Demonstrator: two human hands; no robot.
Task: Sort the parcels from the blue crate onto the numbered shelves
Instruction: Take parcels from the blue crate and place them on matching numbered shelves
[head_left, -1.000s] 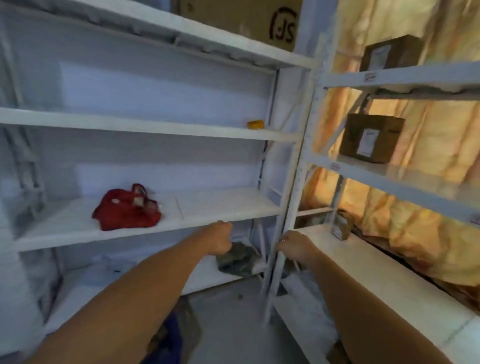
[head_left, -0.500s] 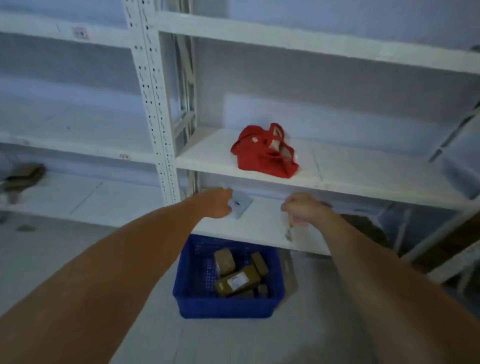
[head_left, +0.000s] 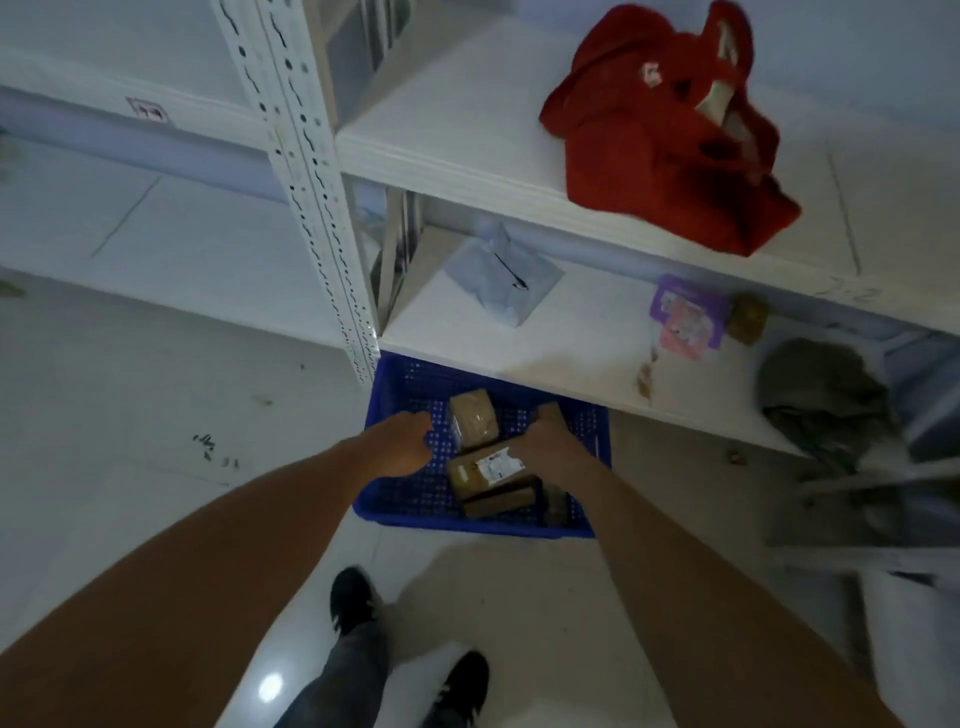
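The blue crate (head_left: 415, 499) sits on the floor, partly under the lowest shelf (head_left: 571, 358). Several brown parcels lie in it: a taped one (head_left: 470, 418) at the back, a box with a white label (head_left: 483, 470) in the middle, a darker one (head_left: 501, 501) in front. My left hand (head_left: 400, 444) hangs over the crate's left part with its fingers curled and nothing seen in it. My right hand (head_left: 550, 447) rests down on the parcels beside the labelled box. Its fingers are hidden, so its grip is unclear.
A grey mailer (head_left: 501, 280), a purple-pink packet (head_left: 685, 317) and a small brown parcel (head_left: 748, 317) lie on the lowest shelf. A red bag (head_left: 670, 135) sits one shelf up. A white perforated post (head_left: 311, 208) stands left of the crate, a dark cloth bundle (head_left: 821, 395) to its right.
The view has swung from the shelves down to the crate. Both hands have dropped from shelf height into the crate.
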